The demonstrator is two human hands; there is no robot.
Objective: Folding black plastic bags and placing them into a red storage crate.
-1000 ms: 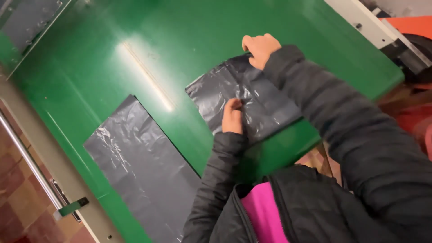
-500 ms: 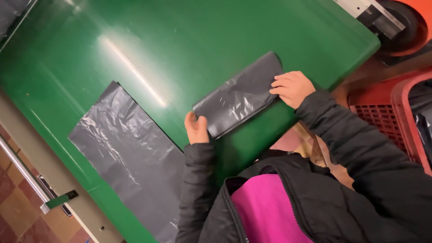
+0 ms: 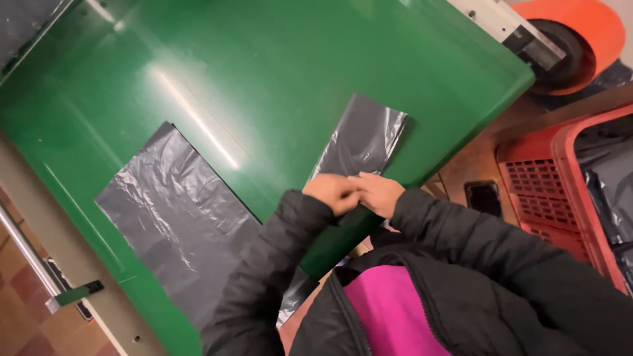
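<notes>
The left hand (image 3: 331, 193) and right hand (image 3: 378, 193) meet fingertip to fingertip, both pinched on the near edge of a folded black plastic bag (image 3: 362, 142) that lies on the green tabletop (image 3: 277, 66) just beyond them. Left of the left hand, a larger black plastic sheet (image 3: 178, 211) lies flat. A red crate (image 3: 560, 178) stands right of the right hand.

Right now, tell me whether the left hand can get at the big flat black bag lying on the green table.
Probably yes. The left hand sits at the folded black bag, and only bare green table lies between it and the flat black bag further to its left.
</notes>
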